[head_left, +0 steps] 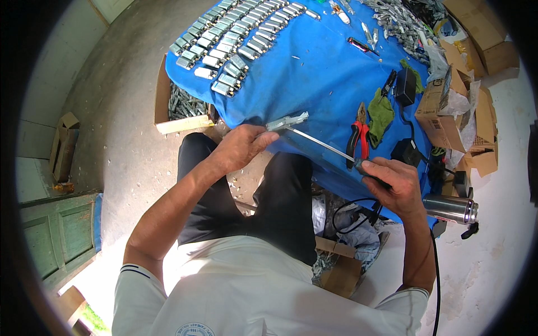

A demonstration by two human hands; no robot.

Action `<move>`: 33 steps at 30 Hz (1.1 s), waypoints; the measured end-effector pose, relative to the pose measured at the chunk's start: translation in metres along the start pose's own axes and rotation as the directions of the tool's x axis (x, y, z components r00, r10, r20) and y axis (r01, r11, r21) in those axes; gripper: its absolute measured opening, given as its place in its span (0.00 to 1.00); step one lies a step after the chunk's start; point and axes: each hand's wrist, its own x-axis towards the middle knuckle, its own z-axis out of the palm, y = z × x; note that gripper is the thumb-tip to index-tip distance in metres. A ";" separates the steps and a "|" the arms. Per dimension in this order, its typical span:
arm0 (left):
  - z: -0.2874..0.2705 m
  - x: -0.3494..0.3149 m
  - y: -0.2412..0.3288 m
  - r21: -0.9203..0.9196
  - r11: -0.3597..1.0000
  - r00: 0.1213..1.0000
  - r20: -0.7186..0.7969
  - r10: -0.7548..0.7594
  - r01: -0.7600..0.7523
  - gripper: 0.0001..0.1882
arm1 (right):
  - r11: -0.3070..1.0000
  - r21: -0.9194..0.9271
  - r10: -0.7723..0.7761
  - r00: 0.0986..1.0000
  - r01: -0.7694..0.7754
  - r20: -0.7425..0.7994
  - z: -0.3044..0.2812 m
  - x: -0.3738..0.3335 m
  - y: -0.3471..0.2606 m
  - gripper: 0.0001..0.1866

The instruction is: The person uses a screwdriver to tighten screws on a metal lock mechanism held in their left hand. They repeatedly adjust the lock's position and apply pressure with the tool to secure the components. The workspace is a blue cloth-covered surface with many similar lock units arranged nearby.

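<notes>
My left hand (240, 147) is closed around the end of a silver metal fitting (287, 121), held just over the near edge of the blue cloth. The far end of the fitting sticks out past my fingers. In my right hand (394, 183) is a screwdriver (325, 147) with a long thin shaft and a dark handle. Its shaft slants up to the left, and the tip meets the fitting near my left fingers. Beyond my right hand lie red-handled pliers (358, 134), beside a green cloth (381, 119).
Rows of silver metal pieces (230, 42) stand on the blue-covered table (302, 73). Loose metal parts (403, 28) are heaped at the far right. An open carton (185, 120) holds more parts. Cardboard boxes (443, 109), a black adapter (406, 87) and a steel flask (450, 209) lie right.
</notes>
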 end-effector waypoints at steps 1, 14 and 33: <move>0.000 0.000 0.000 0.029 0.999 1.000 -0.012 0.018 -0.018 0.28 | 1.000 -0.025 0.002 1.000 -0.001 0.016 -0.002 0.003 -0.003 0.22; 0.005 0.001 -0.003 0.172 0.981 0.989 -0.092 0.112 -0.095 0.28 | 0.997 -0.080 -0.017 1.000 0.019 0.023 -0.002 0.012 0.003 0.20; 0.005 -0.001 0.001 0.179 0.977 0.986 -0.097 0.133 -0.114 0.27 | 1.000 0.022 -0.009 1.000 0.008 0.022 -0.002 0.010 0.015 0.21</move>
